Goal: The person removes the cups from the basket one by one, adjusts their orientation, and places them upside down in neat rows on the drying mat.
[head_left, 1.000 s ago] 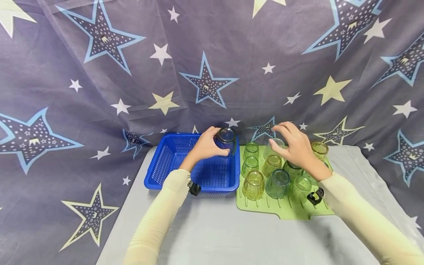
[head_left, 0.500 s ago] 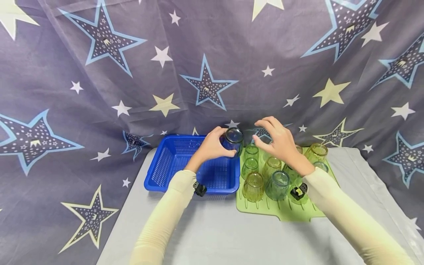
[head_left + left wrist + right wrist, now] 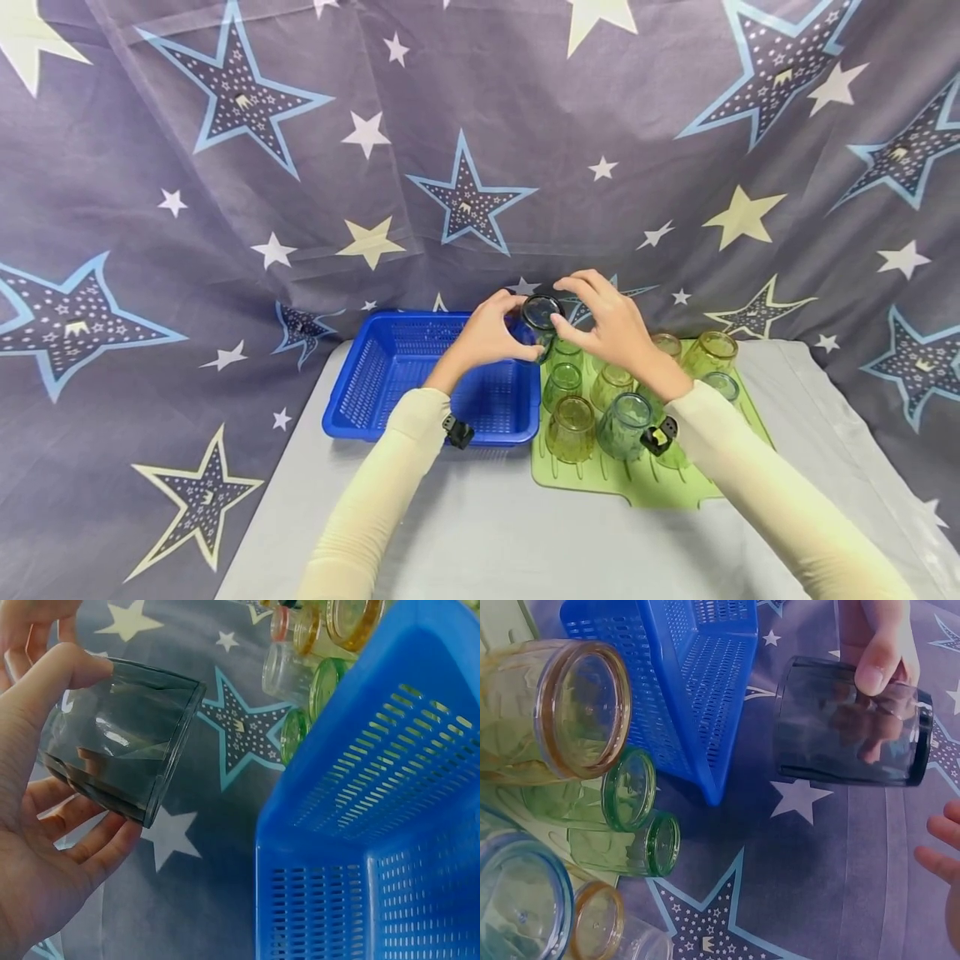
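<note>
My left hand (image 3: 486, 335) grips a smoky dark glass tumbler (image 3: 817, 735) above the right end of the blue basket (image 3: 347, 417). In the left wrist view, the thumb lies on one side of the tumbler (image 3: 124, 724) and the fingers lie on the other. My right hand (image 3: 609, 327) is raised above the glasses, beside the tumbler. Its thumb and fingers are spread apart, and the right wrist view shows a gap between those fingers (image 3: 939, 855) and the glass.
Several yellow, green, blue and clear glasses stand on a green drying mat (image 3: 615, 487) right of the basket, including a yellow glass (image 3: 572, 429) and a blue one (image 3: 625, 427). A grey star-patterned cloth (image 3: 465, 100) hangs behind the white-covered table (image 3: 495, 533).
My left hand has carried the tumbler a little to the right. My right hand has moved left from over the glasses on the mat to beside the tumbler.
</note>
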A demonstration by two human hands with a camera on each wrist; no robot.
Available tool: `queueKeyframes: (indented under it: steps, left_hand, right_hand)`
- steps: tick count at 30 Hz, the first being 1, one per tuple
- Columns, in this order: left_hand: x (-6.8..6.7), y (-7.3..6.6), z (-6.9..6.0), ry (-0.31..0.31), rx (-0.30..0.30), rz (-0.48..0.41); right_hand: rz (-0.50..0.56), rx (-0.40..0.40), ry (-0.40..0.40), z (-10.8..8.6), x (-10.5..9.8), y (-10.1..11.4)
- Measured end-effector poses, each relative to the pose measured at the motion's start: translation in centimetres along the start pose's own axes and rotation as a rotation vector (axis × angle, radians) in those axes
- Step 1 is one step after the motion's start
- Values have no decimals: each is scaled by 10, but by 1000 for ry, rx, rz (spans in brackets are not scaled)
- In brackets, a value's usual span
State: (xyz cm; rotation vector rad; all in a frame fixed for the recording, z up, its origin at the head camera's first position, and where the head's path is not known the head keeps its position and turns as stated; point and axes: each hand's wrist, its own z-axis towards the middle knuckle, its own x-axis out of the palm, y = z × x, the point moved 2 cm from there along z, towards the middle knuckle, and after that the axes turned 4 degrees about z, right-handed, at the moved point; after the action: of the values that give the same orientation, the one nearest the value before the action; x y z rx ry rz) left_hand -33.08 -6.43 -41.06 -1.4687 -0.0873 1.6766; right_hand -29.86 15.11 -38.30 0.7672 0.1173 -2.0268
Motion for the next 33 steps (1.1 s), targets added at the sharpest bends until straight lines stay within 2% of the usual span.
queueKeyframes:
  steps: [9, 17, 27, 33]
  left_hand:
    - [5, -8, 5, 16, 26, 27]
    - [7, -16, 8, 31, 16, 19]
    - [6, -23, 7, -16, 26, 31]
    - [6, -27, 5, -40, 33, 38]
  right_hand:
    - [25, -3, 33, 1, 8, 3]
    - [51, 0, 46, 2, 16, 4]
    - [26, -10, 33, 1, 23, 5]
    - [37, 23, 36, -3, 27, 4]
